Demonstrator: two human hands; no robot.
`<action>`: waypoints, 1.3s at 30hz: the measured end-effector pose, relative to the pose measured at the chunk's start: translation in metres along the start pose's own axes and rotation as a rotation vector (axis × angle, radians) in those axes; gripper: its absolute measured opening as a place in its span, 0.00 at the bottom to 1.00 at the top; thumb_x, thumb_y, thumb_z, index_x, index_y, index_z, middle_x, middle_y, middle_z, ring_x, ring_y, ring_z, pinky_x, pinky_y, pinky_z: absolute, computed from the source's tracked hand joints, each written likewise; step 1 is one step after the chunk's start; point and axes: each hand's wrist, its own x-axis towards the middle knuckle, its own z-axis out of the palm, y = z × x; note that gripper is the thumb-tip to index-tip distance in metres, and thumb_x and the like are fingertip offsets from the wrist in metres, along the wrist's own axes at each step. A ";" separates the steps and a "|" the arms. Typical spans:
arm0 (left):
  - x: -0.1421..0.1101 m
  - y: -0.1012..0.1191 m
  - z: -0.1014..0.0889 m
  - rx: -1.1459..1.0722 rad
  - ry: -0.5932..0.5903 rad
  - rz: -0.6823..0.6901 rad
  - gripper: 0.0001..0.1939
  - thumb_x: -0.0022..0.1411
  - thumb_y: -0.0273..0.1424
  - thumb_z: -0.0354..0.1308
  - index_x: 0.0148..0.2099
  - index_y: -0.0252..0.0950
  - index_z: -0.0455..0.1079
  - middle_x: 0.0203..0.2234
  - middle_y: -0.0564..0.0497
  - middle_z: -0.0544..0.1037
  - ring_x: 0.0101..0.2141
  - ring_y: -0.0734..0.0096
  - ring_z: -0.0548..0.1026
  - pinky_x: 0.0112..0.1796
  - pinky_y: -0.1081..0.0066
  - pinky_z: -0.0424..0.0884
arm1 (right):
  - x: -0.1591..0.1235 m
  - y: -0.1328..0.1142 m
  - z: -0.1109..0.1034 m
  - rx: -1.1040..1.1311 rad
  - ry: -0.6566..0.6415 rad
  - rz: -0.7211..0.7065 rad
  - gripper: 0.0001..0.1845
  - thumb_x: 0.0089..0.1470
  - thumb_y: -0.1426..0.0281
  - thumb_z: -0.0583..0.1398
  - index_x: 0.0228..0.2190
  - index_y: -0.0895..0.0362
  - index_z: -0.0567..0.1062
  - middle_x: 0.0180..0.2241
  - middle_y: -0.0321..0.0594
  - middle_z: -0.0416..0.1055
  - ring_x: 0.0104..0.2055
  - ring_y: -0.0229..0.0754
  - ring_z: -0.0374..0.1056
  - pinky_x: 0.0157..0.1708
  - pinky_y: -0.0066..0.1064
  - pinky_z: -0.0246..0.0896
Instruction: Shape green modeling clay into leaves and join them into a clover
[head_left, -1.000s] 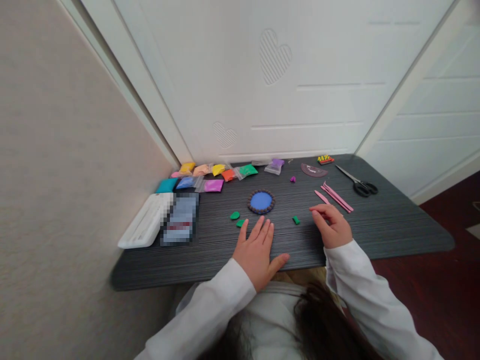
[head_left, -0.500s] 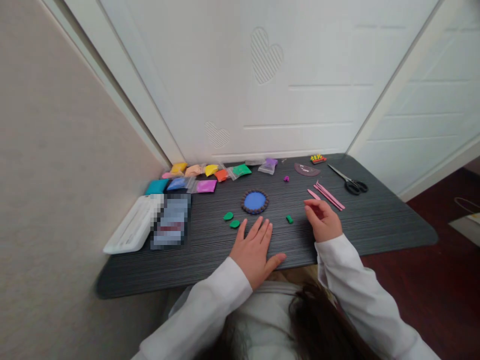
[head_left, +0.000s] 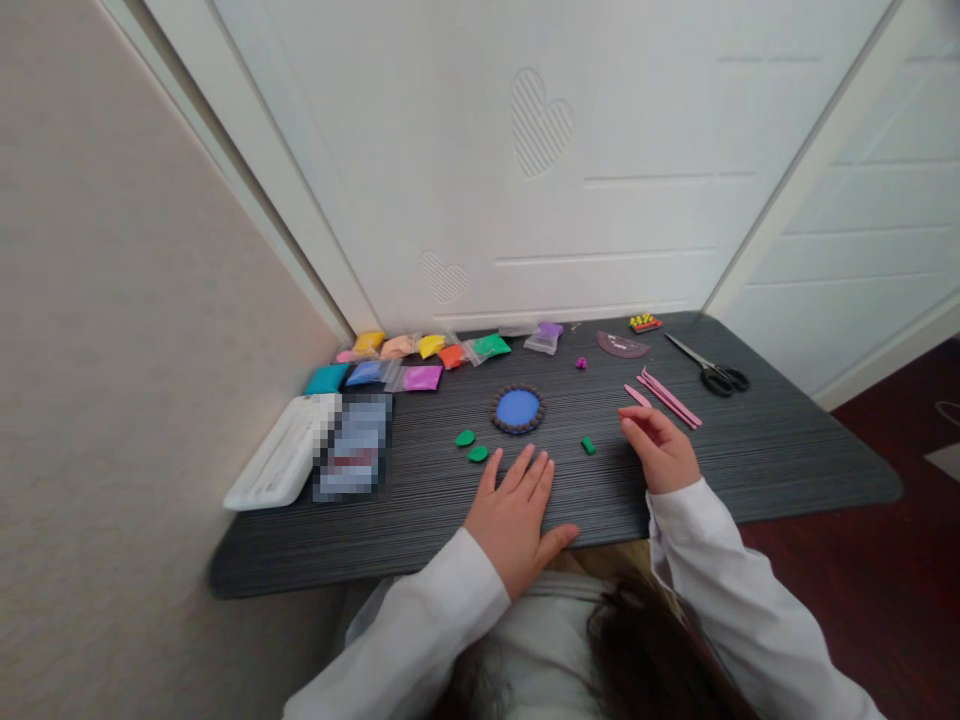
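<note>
My left hand (head_left: 517,505) lies flat on the dark striped table (head_left: 787,460), fingers stretched out, holding nothing. Just beyond its fingertips are two green clay leaves (head_left: 471,446) and a blue clay disc with a dark beaded rim (head_left: 518,409). My right hand (head_left: 660,447) rests on the table to the right, fingers loosely curled with nothing visible in them. A small green clay lump (head_left: 589,445) sits between the hands. Pink modelling tools (head_left: 667,398) lie just past my right hand.
Several coloured clay packets (head_left: 420,360) line the back left. A white tray (head_left: 281,455) and a blurred booklet (head_left: 352,445) sit at the left. Black scissors (head_left: 712,370), a pink semicircle (head_left: 624,345), a tiny magenta piece (head_left: 580,363) and a small red-yellow piece (head_left: 645,322) lie at the back right.
Only the view shifts a little as my head moves. Both hands stay where they were on the table.
</note>
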 end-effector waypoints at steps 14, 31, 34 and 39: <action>-0.014 -0.002 -0.002 0.009 -0.008 -0.016 0.32 0.60 0.49 0.36 0.60 0.34 0.52 0.58 0.48 0.58 0.60 0.61 0.50 0.57 0.52 0.42 | 0.000 0.001 0.000 -0.123 -0.070 -0.038 0.14 0.47 0.59 0.57 0.31 0.55 0.74 0.33 0.41 0.71 0.32 0.41 0.65 0.33 0.35 0.61; 0.000 -0.007 0.001 0.068 0.066 -0.062 0.30 0.59 0.48 0.40 0.58 0.36 0.56 0.59 0.47 0.57 0.59 0.56 0.51 0.55 0.52 0.49 | -0.002 0.000 0.000 -0.155 -0.077 -0.062 0.13 0.48 0.60 0.56 0.31 0.55 0.74 0.32 0.41 0.71 0.30 0.40 0.65 0.31 0.34 0.61; -0.005 -0.007 -0.001 0.071 0.053 -0.060 0.31 0.59 0.48 0.40 0.58 0.36 0.56 0.59 0.47 0.57 0.59 0.56 0.51 0.55 0.53 0.49 | -0.002 0.001 -0.001 -0.151 -0.079 -0.072 0.13 0.48 0.60 0.56 0.31 0.55 0.74 0.33 0.41 0.71 0.31 0.41 0.65 0.32 0.34 0.61; -0.028 -0.005 -0.006 0.078 0.003 -0.064 0.30 0.60 0.48 0.39 0.59 0.37 0.55 0.59 0.50 0.55 0.59 0.56 0.51 0.55 0.52 0.48 | -0.002 0.002 -0.001 -0.134 -0.085 -0.063 0.13 0.48 0.60 0.56 0.31 0.55 0.74 0.33 0.41 0.71 0.32 0.41 0.66 0.32 0.34 0.61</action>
